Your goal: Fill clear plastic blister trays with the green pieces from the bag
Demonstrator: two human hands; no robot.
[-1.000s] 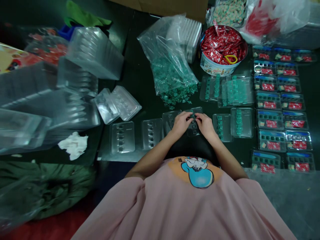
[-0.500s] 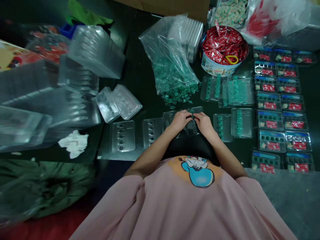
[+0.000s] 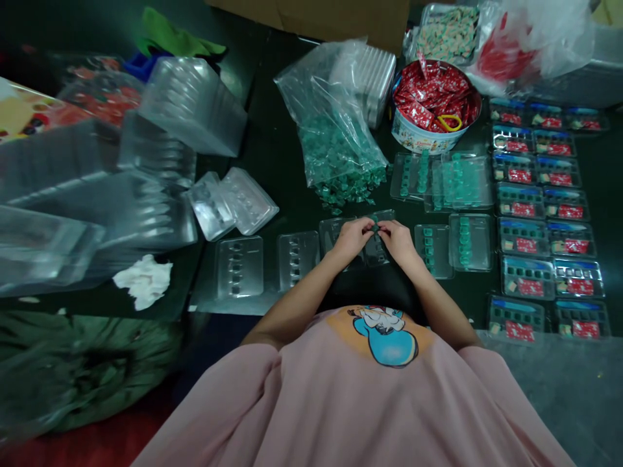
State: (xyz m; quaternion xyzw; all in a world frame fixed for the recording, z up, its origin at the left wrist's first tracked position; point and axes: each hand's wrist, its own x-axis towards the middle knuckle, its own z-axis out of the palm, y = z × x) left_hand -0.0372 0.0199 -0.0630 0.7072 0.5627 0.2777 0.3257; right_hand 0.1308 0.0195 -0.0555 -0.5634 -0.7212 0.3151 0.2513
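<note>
My left hand (image 3: 354, 236) and my right hand (image 3: 396, 237) meet fingertip to fingertip, both closed in a pinch. Between them is a small green plastic piece (image 3: 375, 225), mostly covered by the fingers. A clear plastic tray (image 3: 377, 254) lies right under the fingertips. Another clear tray (image 3: 329, 228) is partly hidden behind my left hand. Beyond my hands, a clear bag (image 3: 318, 84) lies with loose green pieces (image 3: 351, 185) spilling from its mouth. To the right, a tray (image 3: 476, 250) holds a column of green pieces.
Trays with red packets and blue items (image 3: 528, 243) stand in rows at the right. A round tin (image 3: 423, 137) holds red patterned packets. Stacked clear trays (image 3: 131, 207) fill the left, near a crumpled white tissue (image 3: 145, 280). Two trays (image 3: 250, 256) lie left of my hands.
The view has shifted slightly, so the table's things sit a little lower. My hands stay together over the same tray, still pinching, with only slight finger movement.
</note>
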